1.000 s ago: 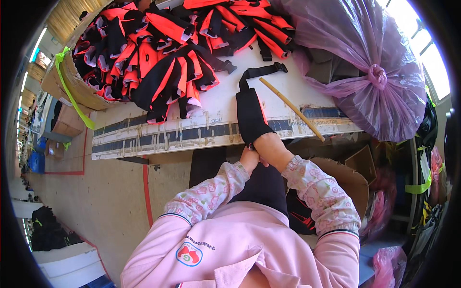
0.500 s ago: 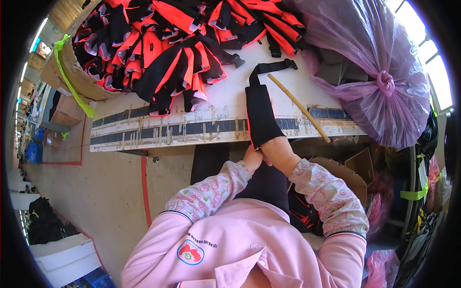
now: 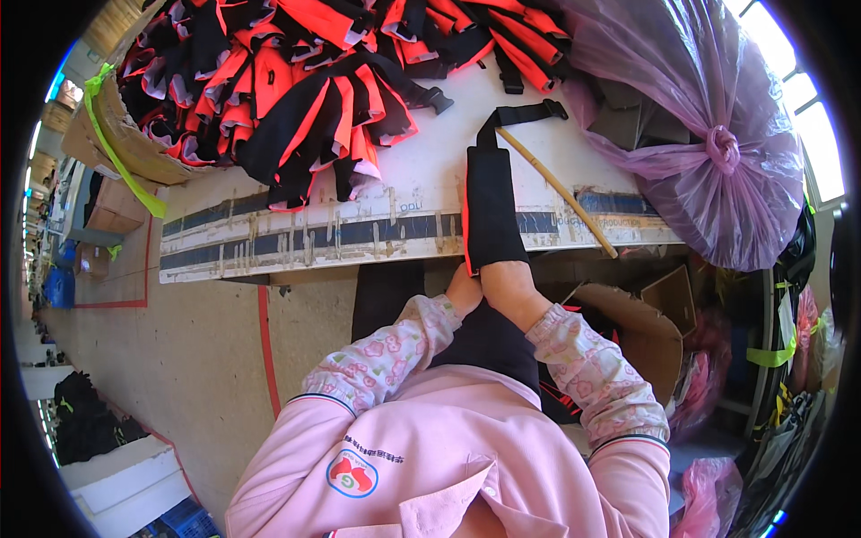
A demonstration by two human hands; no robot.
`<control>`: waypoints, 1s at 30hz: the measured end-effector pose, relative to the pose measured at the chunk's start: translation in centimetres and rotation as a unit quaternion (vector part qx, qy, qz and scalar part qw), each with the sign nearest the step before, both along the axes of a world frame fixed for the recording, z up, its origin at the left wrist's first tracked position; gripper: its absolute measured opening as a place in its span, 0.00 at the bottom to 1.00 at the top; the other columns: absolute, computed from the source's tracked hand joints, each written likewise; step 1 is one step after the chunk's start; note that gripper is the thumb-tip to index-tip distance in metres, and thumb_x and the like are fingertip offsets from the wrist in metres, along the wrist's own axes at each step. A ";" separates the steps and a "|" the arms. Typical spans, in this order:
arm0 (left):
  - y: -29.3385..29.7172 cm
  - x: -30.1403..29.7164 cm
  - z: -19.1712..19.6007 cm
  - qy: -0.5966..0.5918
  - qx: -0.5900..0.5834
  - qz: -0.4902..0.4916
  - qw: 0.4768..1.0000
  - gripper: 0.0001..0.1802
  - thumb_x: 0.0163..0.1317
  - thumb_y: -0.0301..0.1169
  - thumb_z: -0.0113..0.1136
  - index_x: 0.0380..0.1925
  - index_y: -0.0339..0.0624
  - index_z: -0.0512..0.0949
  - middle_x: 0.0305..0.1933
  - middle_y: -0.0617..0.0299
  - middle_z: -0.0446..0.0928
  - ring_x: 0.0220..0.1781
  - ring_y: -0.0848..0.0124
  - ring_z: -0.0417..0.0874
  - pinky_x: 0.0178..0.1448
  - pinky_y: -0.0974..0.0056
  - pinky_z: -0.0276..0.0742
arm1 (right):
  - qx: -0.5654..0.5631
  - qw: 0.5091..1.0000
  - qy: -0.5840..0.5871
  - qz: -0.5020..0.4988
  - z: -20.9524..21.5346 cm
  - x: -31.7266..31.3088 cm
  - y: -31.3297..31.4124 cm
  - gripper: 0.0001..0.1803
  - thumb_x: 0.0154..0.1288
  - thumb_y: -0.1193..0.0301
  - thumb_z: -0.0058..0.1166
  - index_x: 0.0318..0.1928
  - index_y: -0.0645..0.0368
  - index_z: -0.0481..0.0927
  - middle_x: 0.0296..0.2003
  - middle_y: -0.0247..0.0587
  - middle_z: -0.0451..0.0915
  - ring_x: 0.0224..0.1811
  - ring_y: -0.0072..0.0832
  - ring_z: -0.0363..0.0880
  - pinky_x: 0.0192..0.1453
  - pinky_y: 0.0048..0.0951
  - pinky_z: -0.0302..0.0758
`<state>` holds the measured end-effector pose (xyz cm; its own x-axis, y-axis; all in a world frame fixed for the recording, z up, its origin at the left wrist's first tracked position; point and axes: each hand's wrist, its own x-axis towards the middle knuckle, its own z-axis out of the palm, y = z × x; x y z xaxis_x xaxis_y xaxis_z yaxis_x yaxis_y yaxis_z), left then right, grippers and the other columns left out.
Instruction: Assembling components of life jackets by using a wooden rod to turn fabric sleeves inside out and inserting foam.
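Note:
A black padded fabric strap (image 3: pixel 492 211) with a red left edge lies over the table's front edge. Its narrow webbing and black buckle (image 3: pixel 555 108) stretch away to the far right. At the strap's near end, my left hand (image 3: pixel 464 291) is closed on the lower left corner, its fingertips partly tucked behind. My right hand (image 3: pixel 508 281) reaches into or under the near end, so the fabric covers its fingers; I cannot tell how they are bent. Both hands are close together, just in front of the table (image 3: pixel 296 255).
A heap of black and red straps (image 3: pixel 332 108) spills from a cardboard box (image 3: pixel 143 134) at the far left. Right of my strap lies a thin wooden stick (image 3: pixel 560 193). A tied purple plastic bag (image 3: pixel 708 179) overhangs the right corner. An open carton (image 3: pixel 641 323) stands below.
The strap has straightened and shifted slightly away from me, its far end moving right. My right hand has moved a little left, nearer my left hand. The view has shifted slightly.

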<state>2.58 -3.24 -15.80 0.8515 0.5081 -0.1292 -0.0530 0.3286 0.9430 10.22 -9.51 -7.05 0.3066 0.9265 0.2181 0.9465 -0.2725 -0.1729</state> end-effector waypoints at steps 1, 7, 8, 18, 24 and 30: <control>-0.1 0.0 -0.7 0.003 -0.003 0.001 1.000 0.17 0.61 0.22 0.50 0.51 0.37 0.72 0.50 0.56 0.77 0.57 0.67 0.72 0.62 0.65 0.64 | -0.003 1.000 0.003 0.001 -0.5 -0.1 0.0 0.17 0.40 0.70 0.61 0.36 0.60 0.81 0.36 0.53 0.79 0.38 0.38 0.80 0.42 0.39 0.75; 0.3 0.0 1.2 0.099 -0.087 -0.032 0.991 0.09 0.63 0.23 0.44 0.33 0.38 0.75 0.22 0.56 0.75 0.11 0.67 0.73 0.15 0.65 0.68 | -0.148 0.984 0.099 0.018 -2.5 0.6 0.3 0.16 0.56 0.74 0.46 0.46 0.60 0.76 0.35 0.48 0.81 0.44 0.38 0.78 0.52 0.36 0.70; 0.3 0.3 1.5 0.077 -0.092 -0.018 0.993 0.09 0.64 0.23 0.43 0.32 0.38 0.75 0.19 0.57 0.74 0.10 0.68 0.71 0.13 0.65 0.65 | -0.181 0.975 0.128 0.021 -2.8 0.8 1.2 0.15 0.56 0.73 0.45 0.45 0.60 0.76 0.35 0.47 0.81 0.44 0.38 0.78 0.51 0.35 0.71; 0.1 0.5 0.5 0.056 -0.057 0.012 0.997 0.09 0.63 0.29 0.44 0.28 0.39 0.73 0.16 0.57 0.72 0.08 0.68 0.69 0.10 0.66 0.63 | -0.431 0.842 0.321 0.054 -4.2 2.7 3.2 0.16 0.62 0.65 0.39 0.31 0.58 0.80 0.33 0.44 0.83 0.38 0.30 0.81 0.42 0.30 0.73; 0.5 -1.1 -0.3 0.062 -0.169 -0.068 0.981 0.10 0.62 0.32 0.50 0.42 0.41 0.71 0.26 0.57 0.77 0.19 0.66 0.77 0.22 0.63 0.73 | -0.480 0.824 0.301 0.013 -3.0 2.7 3.4 0.20 0.63 0.62 0.38 0.24 0.58 0.82 0.30 0.44 0.83 0.34 0.29 0.82 0.36 0.29 0.75; 1.1 -1.6 -5.1 -0.064 -0.098 -0.012 0.993 0.17 0.66 0.30 0.46 0.55 0.43 0.66 0.52 0.58 0.73 0.49 0.67 0.77 0.49 0.63 0.75 | -0.111 0.963 0.241 -0.052 0.3 -2.0 0.2 0.18 0.61 0.64 0.41 0.27 0.63 0.79 0.24 0.53 0.79 0.31 0.44 0.80 0.39 0.42 0.76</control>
<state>0.98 -2.13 -20.92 0.8788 0.4634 -0.1142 -0.1577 0.5077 0.8470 8.27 -9.32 -6.75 0.4164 0.8925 -0.1735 0.7363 -0.4430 -0.5115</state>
